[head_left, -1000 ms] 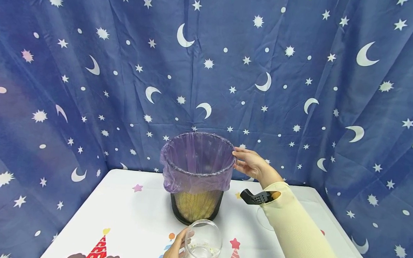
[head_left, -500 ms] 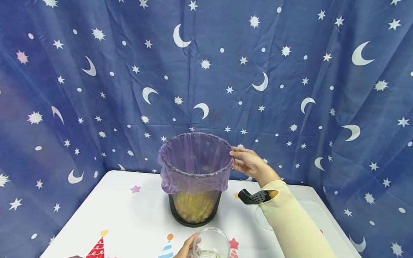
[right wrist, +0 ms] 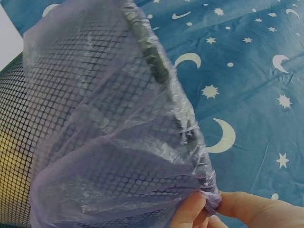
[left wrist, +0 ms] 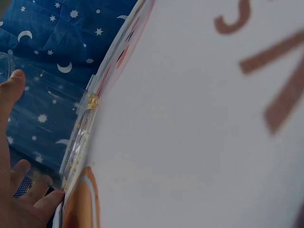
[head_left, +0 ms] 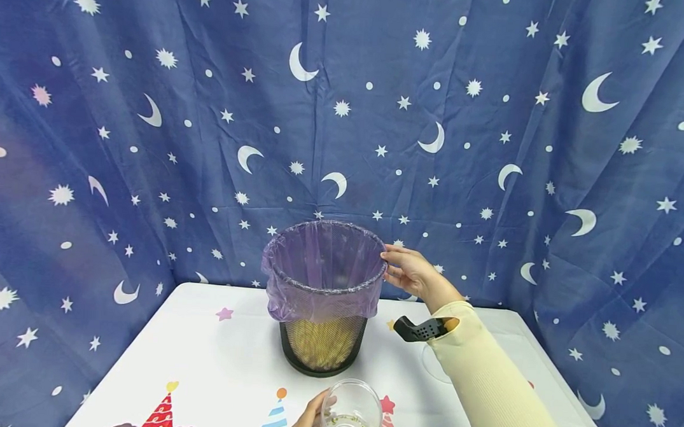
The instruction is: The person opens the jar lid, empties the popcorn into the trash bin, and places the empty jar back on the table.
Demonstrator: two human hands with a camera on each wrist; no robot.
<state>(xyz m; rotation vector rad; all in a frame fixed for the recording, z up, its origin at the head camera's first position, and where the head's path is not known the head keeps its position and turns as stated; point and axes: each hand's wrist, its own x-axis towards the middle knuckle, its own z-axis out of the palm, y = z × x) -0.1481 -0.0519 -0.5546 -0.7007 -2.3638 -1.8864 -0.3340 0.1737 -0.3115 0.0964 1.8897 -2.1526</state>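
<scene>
A black mesh wastebasket (head_left: 322, 340) stands upright on the table, lined with a purple bag (head_left: 321, 305) folded over its rim. Something yellowish shows through the mesh of its lower part. My right hand (head_left: 414, 271) pinches the lined rim on the right side; in the right wrist view, thumb and fingers (right wrist: 242, 205) grip the bunched edge. In front of the wastebasket, my left hand (head_left: 307, 422) holds a clear plastic jar (head_left: 351, 405) by its left side. The jar has no lid on, and small yellowish bits (left wrist: 92, 101) lie at its bottom.
A clear round lid (head_left: 434, 364) lies on the table right of the wastebasket, partly behind the right sleeve (head_left: 495, 379). The white tablecloth (head_left: 215, 354) has printed party hats. A blue curtain (head_left: 345, 143) with moons and stars hangs close behind.
The left hand and the jar have shifted slightly right and down, with the jar's mouth showing rounder. The right hand keeps its grip on the rim.
</scene>
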